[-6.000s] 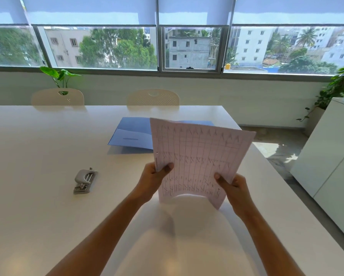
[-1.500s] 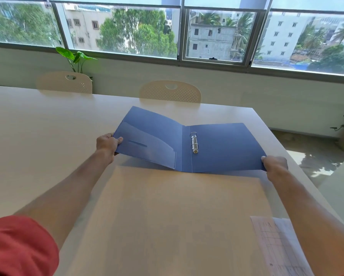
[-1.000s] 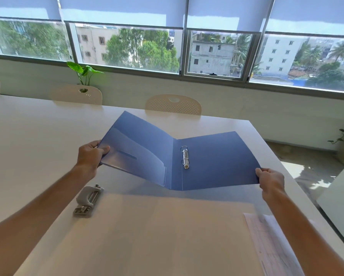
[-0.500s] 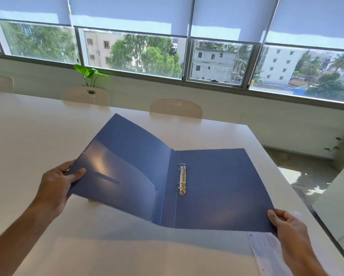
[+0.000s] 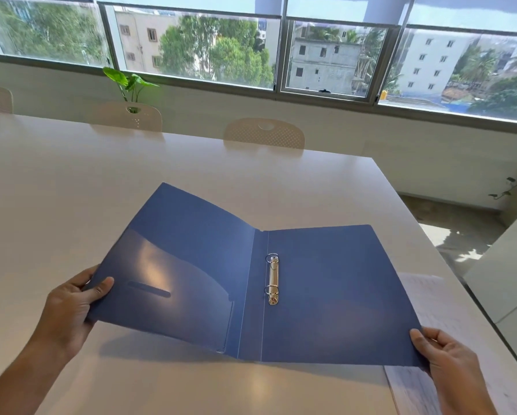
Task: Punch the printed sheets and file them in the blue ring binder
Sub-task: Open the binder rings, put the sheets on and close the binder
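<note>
Sunlit windows and pale chair backs line the far side of the long white bench (image 5: 71, 190). On it lies the open blue plastic ring binder (image 5: 326, 295), its right cover partly over the printed white sheets (image 5: 425, 298) at the bench's right edge. The left hand (image 5: 68, 307) pinches the raised left cover, thumb on top; the right hand (image 5: 449, 357) grips the near right corner. Its two metal rings (image 5: 271, 278) look closed and hold no paper; the inner pocket looks empty. Dragging the binder could nudge the sheets off the edge.
</note>
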The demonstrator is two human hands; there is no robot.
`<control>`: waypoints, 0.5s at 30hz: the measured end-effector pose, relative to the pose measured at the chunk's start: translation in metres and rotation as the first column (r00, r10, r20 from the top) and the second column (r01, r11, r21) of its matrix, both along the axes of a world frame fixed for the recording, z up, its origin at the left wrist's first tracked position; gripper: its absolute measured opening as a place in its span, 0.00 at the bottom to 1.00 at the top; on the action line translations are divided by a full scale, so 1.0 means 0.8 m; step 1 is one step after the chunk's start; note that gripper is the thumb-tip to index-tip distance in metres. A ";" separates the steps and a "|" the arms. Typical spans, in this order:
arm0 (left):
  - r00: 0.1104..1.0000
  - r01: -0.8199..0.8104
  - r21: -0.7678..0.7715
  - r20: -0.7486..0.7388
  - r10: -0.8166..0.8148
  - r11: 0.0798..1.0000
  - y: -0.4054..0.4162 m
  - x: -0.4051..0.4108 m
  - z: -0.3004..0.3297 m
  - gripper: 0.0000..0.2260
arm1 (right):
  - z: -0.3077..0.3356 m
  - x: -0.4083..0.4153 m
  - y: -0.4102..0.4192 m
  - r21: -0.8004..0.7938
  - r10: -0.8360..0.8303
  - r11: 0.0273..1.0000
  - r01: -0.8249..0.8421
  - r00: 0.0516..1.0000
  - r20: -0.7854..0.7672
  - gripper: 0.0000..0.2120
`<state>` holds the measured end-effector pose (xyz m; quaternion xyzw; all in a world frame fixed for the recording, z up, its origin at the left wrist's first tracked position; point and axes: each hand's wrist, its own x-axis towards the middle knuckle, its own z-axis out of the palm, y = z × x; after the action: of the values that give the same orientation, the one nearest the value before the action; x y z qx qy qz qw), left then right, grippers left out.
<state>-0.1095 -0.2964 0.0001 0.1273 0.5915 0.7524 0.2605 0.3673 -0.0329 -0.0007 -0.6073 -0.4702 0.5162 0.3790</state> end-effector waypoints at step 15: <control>0.996 0.064 -0.399 -0.030 -0.082 0.915 -0.024 -0.001 0.004 0.13 | 0.036 0.018 -0.016 -0.045 0.213 0.977 -0.208 0.947 0.239 0.03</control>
<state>-0.1105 -0.3155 0.0032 0.1109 0.7326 0.6032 0.2952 0.3821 -0.0453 0.0279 -0.6157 -0.5703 0.4799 0.2557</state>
